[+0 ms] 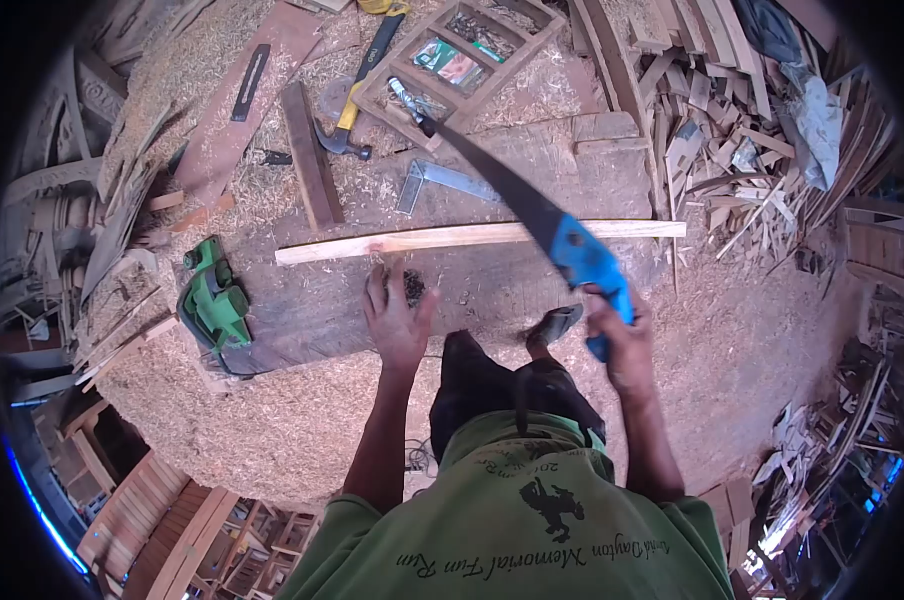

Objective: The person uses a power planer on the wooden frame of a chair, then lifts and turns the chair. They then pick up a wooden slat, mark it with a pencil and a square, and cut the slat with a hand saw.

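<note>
My right hand (624,338) is wrapped round the blue handle of a hand saw (517,195), whose dark blade points up and to the left above the workbench. Under the blade, a long pale wooden strip (422,239) lies across the bench. My left hand (400,312) has its fingers spread, with the fingertips just short of the strip's near edge. A dark knot or hole in the bench (412,288) shows between thumb and fingers. Beyond the strip lies a metal try square (442,185), partly behind the saw blade.
A green power planer (215,300) sits at the bench's left end. Farther back are a dark wood block (312,160), a yellow-handled claw hammer (357,100) and a wooden compartment tray (454,103) of small hardware. Scrap wood (712,130) is piled at the right. Shavings cover the floor.
</note>
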